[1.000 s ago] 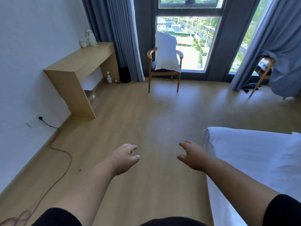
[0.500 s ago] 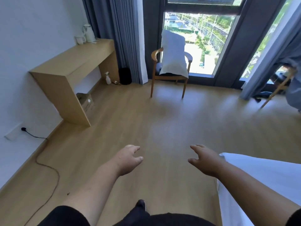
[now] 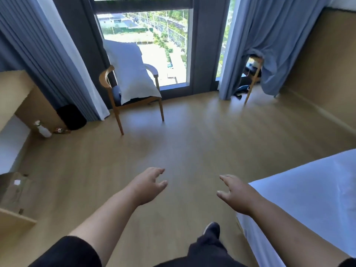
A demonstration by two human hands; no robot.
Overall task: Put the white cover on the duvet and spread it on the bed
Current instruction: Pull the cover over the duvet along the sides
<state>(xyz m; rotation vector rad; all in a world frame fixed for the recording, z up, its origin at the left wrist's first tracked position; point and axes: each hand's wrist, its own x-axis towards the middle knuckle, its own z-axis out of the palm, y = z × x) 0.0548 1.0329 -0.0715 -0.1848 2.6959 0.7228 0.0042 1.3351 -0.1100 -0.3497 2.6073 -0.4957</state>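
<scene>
We hold both hands, left hand (image 3: 147,186) and right hand (image 3: 236,194), spread and empty, walking past the bed (image 3: 308,191), likely to fetch bedding.

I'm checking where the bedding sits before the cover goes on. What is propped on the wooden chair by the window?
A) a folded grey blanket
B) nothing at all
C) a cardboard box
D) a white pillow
D: a white pillow leans upright against the back of the wooden chair in front of the window, its lower edge resting on the seat.
</scene>
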